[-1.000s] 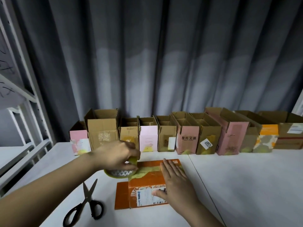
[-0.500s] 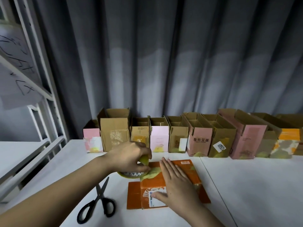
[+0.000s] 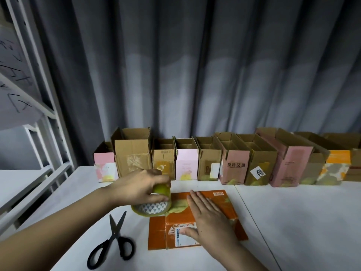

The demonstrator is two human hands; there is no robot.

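Far left: white rack (image 3: pixel 48 114), not in play. Black scissors (image 3: pixel 112 243) lie near-left on the white table (image 3: pixel 293 222), blades together, untouched, just beside the roll.

Left hand (image 3: pixel 136 187): fingers and thumb curled over the top of the tape roll (image 3: pixel 151 209), clamped on it. The roll is tilted, with its lower rim at the left edge of the orange box (image 3: pixel 158 233). A yellowish tape strip (image 3: pixel 178 205) runs from the roll rightward onto the box top.

The orange box lies low on the table, centre-near, shipping label toward the near side. Right hand (image 3: pixel 213 222): palm down on the box, fingers straight and close together, pressing and holding nothing. Its fingertips reach the tape line.

Step, as judged: laying tape across the box top.
- Hold the roll low and the strip taut so it doesn't fold onto itself.
- Pull in line with the seam, not slanted.
- The right hand should pin the box hard, since it may slide on the smooth table.
- Rub the strip down from the stuck end toward the roll to push out bubbles.
- Run the tape a little past the left edge before cutting.
- The scissors sit left of the roll, so hold tension while reaching for them.

Far, centre to right: a row of open cartons (image 3: pixel 234 165) against the curtain, well apart from the work.
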